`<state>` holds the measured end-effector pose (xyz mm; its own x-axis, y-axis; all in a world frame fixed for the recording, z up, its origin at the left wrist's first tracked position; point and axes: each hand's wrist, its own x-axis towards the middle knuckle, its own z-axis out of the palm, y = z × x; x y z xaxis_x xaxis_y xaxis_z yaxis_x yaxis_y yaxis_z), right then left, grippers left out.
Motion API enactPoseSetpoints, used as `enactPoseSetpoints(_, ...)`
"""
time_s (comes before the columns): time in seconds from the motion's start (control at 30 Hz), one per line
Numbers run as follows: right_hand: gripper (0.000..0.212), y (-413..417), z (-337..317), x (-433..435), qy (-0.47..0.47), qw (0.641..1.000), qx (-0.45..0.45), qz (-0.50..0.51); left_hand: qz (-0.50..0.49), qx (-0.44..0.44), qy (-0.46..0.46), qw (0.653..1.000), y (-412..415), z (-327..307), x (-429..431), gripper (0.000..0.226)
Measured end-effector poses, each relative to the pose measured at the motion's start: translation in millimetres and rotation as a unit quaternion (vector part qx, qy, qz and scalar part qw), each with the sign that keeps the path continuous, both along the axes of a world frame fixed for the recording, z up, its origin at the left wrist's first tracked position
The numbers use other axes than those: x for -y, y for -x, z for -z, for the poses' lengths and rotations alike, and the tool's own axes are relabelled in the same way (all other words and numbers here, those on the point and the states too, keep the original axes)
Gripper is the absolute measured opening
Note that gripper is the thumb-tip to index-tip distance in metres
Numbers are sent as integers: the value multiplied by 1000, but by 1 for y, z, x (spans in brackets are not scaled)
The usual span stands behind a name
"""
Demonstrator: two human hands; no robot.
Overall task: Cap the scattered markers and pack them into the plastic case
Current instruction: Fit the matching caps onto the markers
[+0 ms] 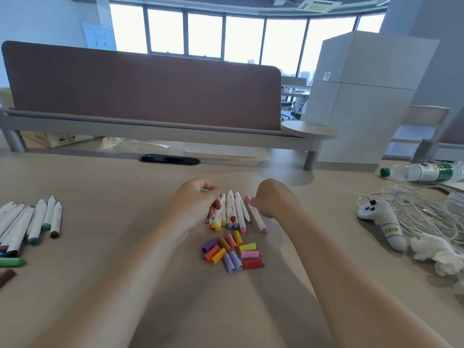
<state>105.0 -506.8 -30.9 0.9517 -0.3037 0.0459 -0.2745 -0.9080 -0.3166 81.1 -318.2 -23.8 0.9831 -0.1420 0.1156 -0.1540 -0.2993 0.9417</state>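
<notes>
A row of white uncapped markers [232, 209] lies side by side at the middle of the desk, coloured ends toward me. My left hand [198, 200] has its fingers curled over the left markers of that row and grips them. My right hand [272, 199] is curled at the row's right side and pinches the far end of a pink marker [257, 218] that lies a little apart. A heap of loose caps [232, 252] in purple, orange, yellow, pink and red sits just in front of the markers. No plastic case is in view.
A second group of white markers [32, 221] lies at the left edge, with a green cap [11, 262] and a brown cap [6, 276] near it. At the right are a white controller [381, 221], tangled cables [426, 209], crumpled tissue [437, 254] and a lying water bottle [421, 172].
</notes>
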Motion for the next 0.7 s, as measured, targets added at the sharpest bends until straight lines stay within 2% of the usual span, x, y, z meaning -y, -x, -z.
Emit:
enactPoseSetpoints(0.17,7,-18,-10,-20,78,991,-100,-31,8,6,-12,1000,1,0,1,11)
enactPoseSetpoints(0.33,17,-28,-17,-31,111,976,-186,-21,13,1,-8,1000,1,-1,-1,12)
enactPoseSetpoints(0.47,19,-35,-16,-36,119,968,-222,-19,9,3,-9,1000,0,-2,-3,14)
enactPoseSetpoints(0.6,13,-31,-21,-33,68,975,-211,-18,7,17,-35,999,3,-2,-4,13)
enactPoseSetpoints(0.67,12,-21,-28,-25,-10,988,-153,-25,6,40,-79,996,5,-3,-5,13)
enactPoseSetpoints(0.7,12,-13,-30,-21,-79,990,-117,-24,6,53,-102,993,6,-4,-5,13)
